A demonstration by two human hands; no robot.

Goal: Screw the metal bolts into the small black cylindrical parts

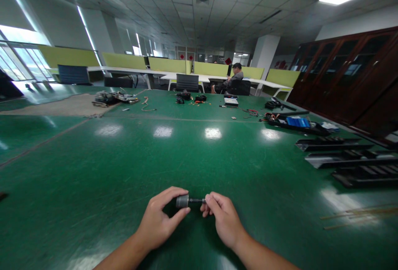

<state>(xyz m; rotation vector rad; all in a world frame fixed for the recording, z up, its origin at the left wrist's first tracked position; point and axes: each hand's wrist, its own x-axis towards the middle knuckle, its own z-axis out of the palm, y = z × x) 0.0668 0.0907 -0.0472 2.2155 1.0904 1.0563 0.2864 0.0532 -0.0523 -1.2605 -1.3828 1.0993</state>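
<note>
Above the near part of the green table, both hands meet at a dark grey cylinder with a thin black shaft [183,201]; its exact kind is unclear. The cylinder end lies between the thumb and fingers of my left hand [160,218], fingers over the top and thumb below. From the cylinder the shaft runs level to the right. My right hand [224,219] pinches the shaft's far end between thumb and fingers, which hide its tip.
Black metal channels [342,159] and thin yellowish rods [357,213] lie at the right of the green table [149,158]. A black tray with a blue pack [297,122] is farther back. Tools and wires [199,99] lie along the far side. A seated person [234,78] is beyond.
</note>
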